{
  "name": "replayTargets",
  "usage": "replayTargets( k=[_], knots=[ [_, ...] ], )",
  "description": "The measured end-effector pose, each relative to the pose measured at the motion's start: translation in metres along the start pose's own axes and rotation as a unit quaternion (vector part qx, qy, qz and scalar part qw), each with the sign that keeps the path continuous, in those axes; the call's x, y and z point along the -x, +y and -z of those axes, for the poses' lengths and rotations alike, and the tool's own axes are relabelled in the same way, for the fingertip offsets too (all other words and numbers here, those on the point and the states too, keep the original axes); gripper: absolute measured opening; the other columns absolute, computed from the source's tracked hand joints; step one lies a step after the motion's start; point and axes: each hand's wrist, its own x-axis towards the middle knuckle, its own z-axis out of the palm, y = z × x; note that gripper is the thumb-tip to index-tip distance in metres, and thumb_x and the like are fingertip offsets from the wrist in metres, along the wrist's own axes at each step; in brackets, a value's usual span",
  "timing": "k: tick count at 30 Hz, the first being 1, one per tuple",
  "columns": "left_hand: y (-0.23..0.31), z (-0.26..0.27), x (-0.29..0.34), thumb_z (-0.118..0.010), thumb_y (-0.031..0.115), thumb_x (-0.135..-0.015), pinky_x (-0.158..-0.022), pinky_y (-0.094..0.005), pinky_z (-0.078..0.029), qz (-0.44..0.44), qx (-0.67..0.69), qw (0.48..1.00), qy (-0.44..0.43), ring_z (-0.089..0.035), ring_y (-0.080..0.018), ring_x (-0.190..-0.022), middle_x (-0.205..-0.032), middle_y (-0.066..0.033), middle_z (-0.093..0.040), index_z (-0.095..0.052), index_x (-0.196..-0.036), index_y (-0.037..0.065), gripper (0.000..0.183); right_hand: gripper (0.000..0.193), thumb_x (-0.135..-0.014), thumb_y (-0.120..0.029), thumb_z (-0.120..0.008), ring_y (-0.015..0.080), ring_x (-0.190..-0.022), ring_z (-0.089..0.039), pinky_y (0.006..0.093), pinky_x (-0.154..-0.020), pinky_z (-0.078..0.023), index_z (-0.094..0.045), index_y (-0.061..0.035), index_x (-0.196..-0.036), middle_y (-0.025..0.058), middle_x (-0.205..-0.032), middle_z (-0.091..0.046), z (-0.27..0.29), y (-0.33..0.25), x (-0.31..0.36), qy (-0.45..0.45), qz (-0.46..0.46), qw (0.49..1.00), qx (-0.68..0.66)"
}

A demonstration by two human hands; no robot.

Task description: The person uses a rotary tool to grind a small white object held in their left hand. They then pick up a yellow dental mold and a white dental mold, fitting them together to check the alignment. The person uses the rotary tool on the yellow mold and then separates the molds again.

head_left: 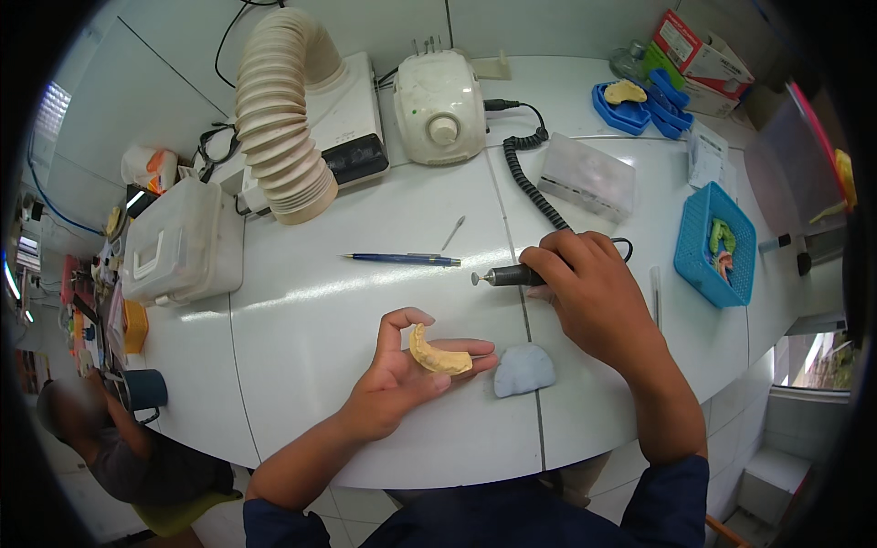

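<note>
My left hand (393,374) holds a yellow plaster dental cast (440,358), curved like an arch, between the thumb and fingers above the white table. Gripped in my right hand (585,288) is a dark dental handpiece (512,276), a small disc-shaped bur at its tip pointing left. A gap separates the bur from the cast. Just right of my left fingertips lies a rounded grey-blue block (524,370). Beyond the hands, a blue mechanical pencil (402,259) and a small loose bur (453,232) rest on the tabletop.
A white control unit (441,110) with a coiled cord (530,173) stands at the back. Left of it bends a ribbed suction hose (285,119). A clear box (586,178), a blue basket (717,245) and blue trays (630,114) stand right. Another person (137,457) sits far left.
</note>
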Motion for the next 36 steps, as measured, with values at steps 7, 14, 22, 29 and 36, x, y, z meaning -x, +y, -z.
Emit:
replayTargets(
  k=[7, 14, 22, 29, 36],
  knots=[
    [-0.001, 0.004, -0.001, -0.042, -0.004, -0.099, -0.112, -0.0499, -0.038, -0.013, -0.046, 0.999, -0.017, -0.048, -0.0410, -0.130, -0.142, -0.0323, -0.040, -0.016, -0.124, 0.019, 0.043, 0.032, -0.082, -0.007, -0.067, 0.0289, -0.092, -0.059, 0.0389, -0.082, -0.047, -0.059, -0.0053, -0.113, 0.0098, -0.100, -0.060, 0.006, -0.019, 0.003, 0.052, 0.070, 0.991, -0.103],
    [-0.001, 0.010, -0.002, -0.048, 0.002, -0.098, -0.108, -0.0510, -0.043, 0.034, -0.054, 0.998, -0.016, -0.054, -0.0376, -0.125, -0.135, -0.0260, -0.049, -0.018, -0.125, 0.020, 0.044, 0.028, -0.082, -0.018, -0.068, 0.0243, -0.080, -0.058, 0.0374, -0.073, -0.045, -0.059, -0.0048, -0.104, 0.0073, -0.088, -0.057, -0.005, -0.028, 0.012, -0.015, 0.051, 0.993, -0.108],
    [-0.004, 0.002, 0.004, -0.046, 0.002, -0.100, -0.112, -0.0409, -0.031, 0.042, 0.005, 0.999, 0.028, -0.040, -0.0244, -0.134, -0.140, -0.0246, -0.042, -0.016, -0.129, 0.015, 0.043, 0.044, -0.075, -0.037, -0.079, 0.0232, -0.074, -0.056, 0.0337, -0.065, -0.041, -0.057, -0.0053, -0.096, 0.0070, -0.084, -0.055, -0.002, -0.042, 0.014, -0.031, 0.047, 0.993, -0.104],
    [-0.008, -0.003, 0.008, -0.048, 0.002, -0.099, -0.102, -0.0308, -0.036, 0.000, -0.100, 0.994, 0.045, -0.042, -0.0120, -0.116, -0.135, -0.0186, -0.046, -0.020, -0.125, 0.013, 0.039, 0.037, -0.078, -0.038, -0.071, 0.0222, -0.072, -0.055, 0.0344, -0.065, -0.040, -0.056, -0.0070, -0.089, 0.0065, -0.079, -0.053, -0.006, -0.044, 0.016, -0.046, 0.037, 0.994, -0.096],
    [-0.012, -0.010, 0.010, -0.047, 0.001, -0.099, -0.097, -0.0280, -0.038, -0.016, -0.103, 0.993, 0.054, -0.043, -0.0092, -0.112, -0.132, -0.0177, -0.048, -0.022, -0.121, 0.012, 0.035, 0.034, -0.078, -0.037, -0.069, 0.0215, -0.071, -0.055, 0.0343, -0.065, -0.040, -0.056, -0.0081, -0.089, 0.0056, -0.078, -0.053, -0.003, -0.047, 0.017, -0.062, 0.038, 0.994, -0.084]
  ],
)
